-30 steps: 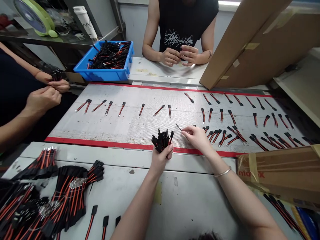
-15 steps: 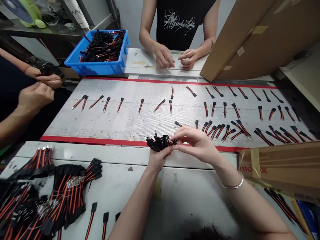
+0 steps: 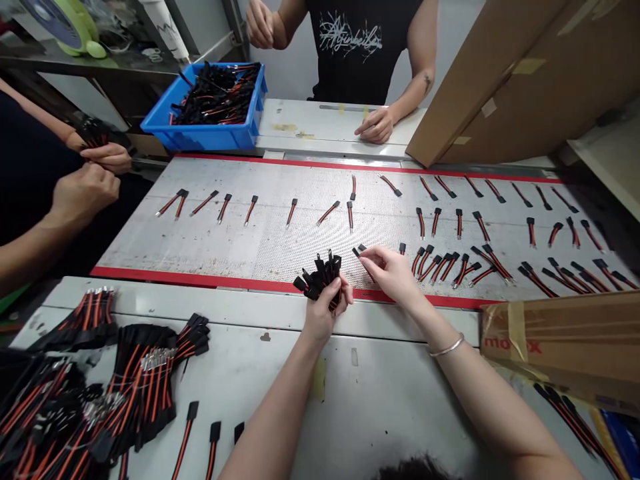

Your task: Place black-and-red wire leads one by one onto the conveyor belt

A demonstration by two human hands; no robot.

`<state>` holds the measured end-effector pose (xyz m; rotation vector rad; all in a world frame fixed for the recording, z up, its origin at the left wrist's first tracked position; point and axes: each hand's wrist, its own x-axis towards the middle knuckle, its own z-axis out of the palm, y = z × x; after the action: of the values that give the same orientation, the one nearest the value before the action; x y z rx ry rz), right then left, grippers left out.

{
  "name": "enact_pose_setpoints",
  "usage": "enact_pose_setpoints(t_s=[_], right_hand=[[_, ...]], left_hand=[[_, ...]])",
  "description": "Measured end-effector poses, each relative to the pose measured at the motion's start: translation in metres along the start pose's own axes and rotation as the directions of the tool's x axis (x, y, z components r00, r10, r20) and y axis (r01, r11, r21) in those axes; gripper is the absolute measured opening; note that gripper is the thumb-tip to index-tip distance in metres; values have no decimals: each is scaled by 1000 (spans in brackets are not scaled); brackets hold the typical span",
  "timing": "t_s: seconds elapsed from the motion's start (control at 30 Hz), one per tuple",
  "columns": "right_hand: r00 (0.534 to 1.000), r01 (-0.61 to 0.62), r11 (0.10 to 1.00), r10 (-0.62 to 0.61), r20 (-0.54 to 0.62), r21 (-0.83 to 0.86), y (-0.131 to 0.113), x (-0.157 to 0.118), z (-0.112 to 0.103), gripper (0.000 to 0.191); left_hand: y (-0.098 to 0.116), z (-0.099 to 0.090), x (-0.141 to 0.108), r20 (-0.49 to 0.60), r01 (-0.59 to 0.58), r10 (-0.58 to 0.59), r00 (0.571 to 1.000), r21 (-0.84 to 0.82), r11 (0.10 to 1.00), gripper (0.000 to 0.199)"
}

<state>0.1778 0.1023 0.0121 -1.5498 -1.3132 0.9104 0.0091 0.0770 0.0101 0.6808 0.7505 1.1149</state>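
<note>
My left hand (image 3: 325,310) is closed round a bundle of black-ended cables (image 3: 320,275) over the near red edge of the belt. To its right my right hand (image 3: 387,270), with a bangle on the wrist, pinches a short black and red cable (image 3: 361,253) at the belt's near side. Its fingers partly hide that cable. Many similar cables lie in rows on the grey belt (image 3: 250,247), with a dense row (image 3: 445,267) just right of my right hand.
Tied cable bundles (image 3: 145,380) cover the near left table. A blue bin (image 3: 215,137) of cables stands beyond the belt. Cardboard boxes (image 3: 560,347) (image 3: 490,87) flank the right. One person sits opposite; another at left holds cables.
My right hand has moved away from the bundle and down to a cable on the belt. The bundle in my left hand has turned more upright. The person opposite has raised one hand.
</note>
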Motion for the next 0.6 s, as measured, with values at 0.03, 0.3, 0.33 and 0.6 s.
enact_pose_setpoints(t_s=[0.03,0.3,0.33,0.6], right_hand=[[1000,14,1000,-14,-18,-4,-1,-1,1,26],[934,27,919,-163,318,392,-48,-25,-10,23],[930,38,902,-189,316,429,-52,-28,-9,24],[927,140,882,-277,254,450,-57,-39,3,19]], left_hand=[[1,1,0,-10,4,-4,1000,10,1000,43],[3,-1,0,-66,16,-18,998,-21,1000,43],[3,-1,0,-59,28,-30,998,-32,999,44],[1,-1,0,-55,110,-115,992,-86,990,47]])
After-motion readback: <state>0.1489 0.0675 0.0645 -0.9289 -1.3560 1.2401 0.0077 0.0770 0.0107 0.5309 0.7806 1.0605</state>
